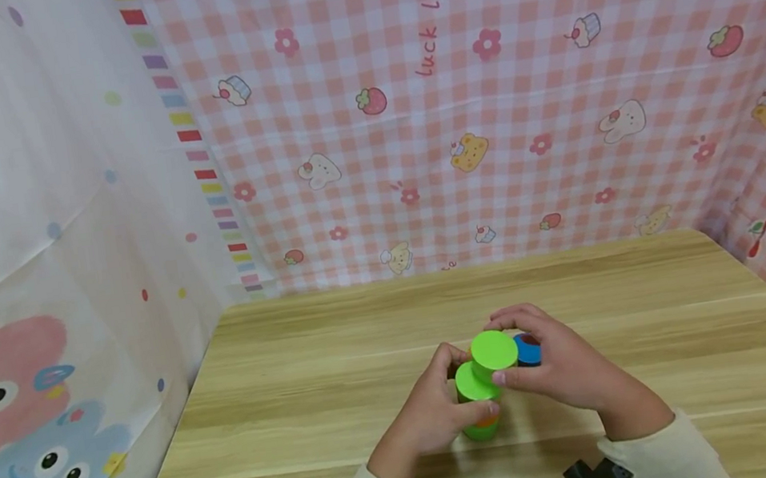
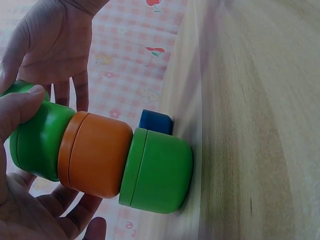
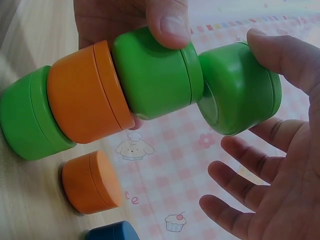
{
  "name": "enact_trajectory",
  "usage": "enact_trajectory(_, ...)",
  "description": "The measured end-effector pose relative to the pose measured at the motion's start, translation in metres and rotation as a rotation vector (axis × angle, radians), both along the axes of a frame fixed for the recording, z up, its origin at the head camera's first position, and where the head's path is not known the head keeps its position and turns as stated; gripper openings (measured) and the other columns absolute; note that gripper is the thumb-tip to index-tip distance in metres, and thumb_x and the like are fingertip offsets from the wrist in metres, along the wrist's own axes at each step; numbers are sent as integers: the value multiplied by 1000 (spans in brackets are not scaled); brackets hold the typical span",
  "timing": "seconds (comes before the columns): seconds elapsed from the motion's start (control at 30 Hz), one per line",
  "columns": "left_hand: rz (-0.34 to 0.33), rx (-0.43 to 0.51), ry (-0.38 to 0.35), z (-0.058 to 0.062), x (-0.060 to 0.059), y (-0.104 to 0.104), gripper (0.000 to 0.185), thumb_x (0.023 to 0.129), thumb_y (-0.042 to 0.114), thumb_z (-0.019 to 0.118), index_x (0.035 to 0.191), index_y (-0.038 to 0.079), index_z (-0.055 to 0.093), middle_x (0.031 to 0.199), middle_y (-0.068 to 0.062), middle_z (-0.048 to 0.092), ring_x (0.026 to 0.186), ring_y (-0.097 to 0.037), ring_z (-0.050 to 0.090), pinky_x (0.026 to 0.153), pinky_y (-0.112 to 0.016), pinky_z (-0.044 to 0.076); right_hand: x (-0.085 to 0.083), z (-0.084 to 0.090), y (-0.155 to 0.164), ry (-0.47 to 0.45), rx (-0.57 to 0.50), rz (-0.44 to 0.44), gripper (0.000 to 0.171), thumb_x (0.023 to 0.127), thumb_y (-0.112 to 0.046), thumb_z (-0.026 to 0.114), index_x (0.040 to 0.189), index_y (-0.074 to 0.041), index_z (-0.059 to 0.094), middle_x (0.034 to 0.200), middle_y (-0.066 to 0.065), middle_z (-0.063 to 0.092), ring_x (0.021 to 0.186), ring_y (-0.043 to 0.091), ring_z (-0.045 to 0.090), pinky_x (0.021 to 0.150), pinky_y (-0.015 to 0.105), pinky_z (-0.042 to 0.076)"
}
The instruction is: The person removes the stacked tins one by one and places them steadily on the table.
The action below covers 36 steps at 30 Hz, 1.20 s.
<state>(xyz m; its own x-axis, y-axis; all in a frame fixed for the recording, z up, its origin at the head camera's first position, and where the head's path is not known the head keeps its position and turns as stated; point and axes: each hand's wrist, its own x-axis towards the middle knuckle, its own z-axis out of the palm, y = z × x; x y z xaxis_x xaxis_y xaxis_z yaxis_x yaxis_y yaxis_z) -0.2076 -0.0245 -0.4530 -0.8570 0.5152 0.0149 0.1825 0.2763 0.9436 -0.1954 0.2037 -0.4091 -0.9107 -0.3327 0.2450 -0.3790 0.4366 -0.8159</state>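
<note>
Three small lidded jars stand stacked on the table: a bottom green jar (image 2: 165, 170), an orange jar (image 2: 97, 155) and an upper green jar (image 3: 155, 75). My left hand (image 1: 431, 410) grips the stack around the upper green jar, its thumb across the near side. Above that, my right hand (image 1: 570, 364) pinches another green jar (image 1: 494, 349) between thumb and fingers. This jar sits off-centre and tilted against the stack's top, its base edge right at the lid below. The right hand's other fingers are spread in the right wrist view.
Behind the stack, a loose orange jar (image 3: 92, 182) and a blue jar (image 1: 528, 351) stand on the wooden table (image 1: 290, 413). The right hand partly covers the blue one in the head view. A pink checked cloth (image 1: 355, 138) hangs beyond the table's far edge.
</note>
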Motion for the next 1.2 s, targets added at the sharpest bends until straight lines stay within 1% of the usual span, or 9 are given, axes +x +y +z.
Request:
enact_trajectory(0.17, 1, 2, -6, 0, 0, 0, 47, 90, 22, 86, 123, 21, 52, 125, 7, 61, 117, -15, 55, 101, -43, 48, 0, 0, 3, 7, -5, -5, 47, 89, -22, 87, 130, -11, 67, 143, 15, 56, 128, 36, 56, 108, 70, 43)
enact_trajectory(0.37, -9, 7, -18, 0, -1, -1, 47, 91, 22, 85, 124, 20, 52, 125, 6, 60, 117, -16, 56, 100, -41, 49, -1, 2, 8, 15, -2, -14, 48, 90, -21, 86, 132, -9, 65, 142, 12, 56, 125, 32, 57, 106, 63, 48)
enact_trajectory(0.43, -9, 6, -24, 0, -1, -1, 47, 91, 22, 85, 123, 20, 51, 125, 5, 60, 117, -16, 56, 99, -39, 50, -2, 2, 10, 16, -1, -15, 48, 90, -20, 86, 132, -9, 65, 141, 12, 57, 126, 32, 56, 106, 63, 47)
enact_trajectory(0.67, -10, 13, -41, -1, -2, -1, 47, 91, 21, 84, 123, 20, 51, 124, 4, 60, 115, -16, 56, 95, -36, 52, -4, 3, 16, 8, 11, -34, 47, 91, -20, 85, 132, -8, 66, 140, 13, 57, 131, 36, 54, 105, 72, 43)
enact_trajectory(0.9, -2, 9, -34, -2, -1, -1, 47, 90, 22, 85, 123, 20, 51, 123, 4, 60, 116, -16, 56, 98, -39, 50, -4, 4, 22, 10, 24, -38, 49, 91, -21, 84, 135, -8, 65, 141, 13, 57, 133, 39, 52, 105, 73, 41)
enact_trajectory(1.2, 4, -5, -30, -1, -2, 0, 47, 90, 22, 85, 123, 21, 51, 124, 5, 60, 118, -17, 55, 103, -45, 46, -10, -3, 28, -6, 29, -46, 50, 92, -24, 84, 136, -9, 63, 140, 13, 57, 134, 40, 51, 106, 74, 40)
